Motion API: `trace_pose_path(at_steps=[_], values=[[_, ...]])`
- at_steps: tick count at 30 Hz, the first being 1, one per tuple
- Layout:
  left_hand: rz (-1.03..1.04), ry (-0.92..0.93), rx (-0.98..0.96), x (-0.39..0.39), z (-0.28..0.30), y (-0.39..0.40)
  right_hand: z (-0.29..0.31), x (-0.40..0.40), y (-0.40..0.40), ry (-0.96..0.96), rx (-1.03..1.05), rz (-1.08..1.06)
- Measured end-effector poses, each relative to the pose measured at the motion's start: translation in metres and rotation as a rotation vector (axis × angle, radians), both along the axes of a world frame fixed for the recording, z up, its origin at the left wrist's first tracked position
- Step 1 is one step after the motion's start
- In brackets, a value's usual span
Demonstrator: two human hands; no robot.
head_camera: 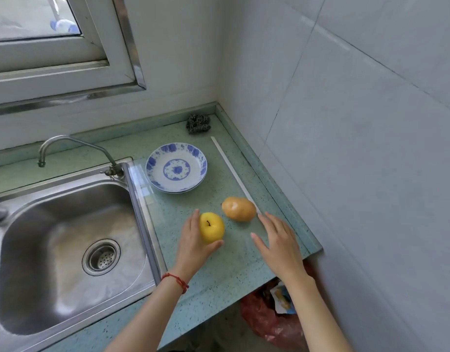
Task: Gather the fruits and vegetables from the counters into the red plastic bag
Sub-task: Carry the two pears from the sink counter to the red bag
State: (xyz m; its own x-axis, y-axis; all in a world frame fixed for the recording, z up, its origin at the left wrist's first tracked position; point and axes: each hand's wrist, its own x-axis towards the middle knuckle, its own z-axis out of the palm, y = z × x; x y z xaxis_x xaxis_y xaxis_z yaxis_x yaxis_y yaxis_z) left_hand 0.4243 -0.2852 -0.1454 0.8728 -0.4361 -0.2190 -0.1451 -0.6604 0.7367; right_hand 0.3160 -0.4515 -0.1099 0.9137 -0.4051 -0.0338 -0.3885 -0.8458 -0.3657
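Head view, progress: no fruit is bagged yet, as judged; both remain on the counter (219,270).
Left hand (193,241): the yellow apple (211,227), near the front edge, is cupped.
Right hand (277,240): spread, nothing is held, beside the brown pear (239,209).
Red plastic bag (267,318): below the counter's front-right corner; some packaging is seen inside.
Blue-patterned plates (176,170): stacked, nothing is held in them.

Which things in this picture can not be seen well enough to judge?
- Red plastic bag, head view: the counter edge and the right arm hide most of it; its opening is not visible.
- Yellow fruit: the left hand covers its near left side, so grip firmness is unclear.
- Right hand: whether it touches the counter cannot be told.
- Sink: cut off by the left edge.
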Motion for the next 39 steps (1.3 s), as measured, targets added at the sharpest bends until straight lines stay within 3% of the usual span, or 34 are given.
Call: trace_pose_path(at_steps=[13,21,27,32,39], values=[[0.125,0.049,-0.187,0.010,0.001,0.014,-0.021,0.050,-0.011,-0.076,0.370,-0.101],[0.191,0.058,-0.199,0.014,0.000,0.039,-0.035,0.080,-0.016,0.038,0.408,-0.105],[0.224,0.049,-0.211,0.014,0.002,0.049,-0.030,0.082,-0.011,-0.058,0.517,-0.178],[0.285,0.067,-0.242,0.013,0.003,0.057,-0.021,0.074,0.006,-0.162,0.770,-0.283],[0.414,0.108,-0.291,-0.009,0.014,0.072,-0.020,0.054,0.034,-0.202,0.946,-0.265]])
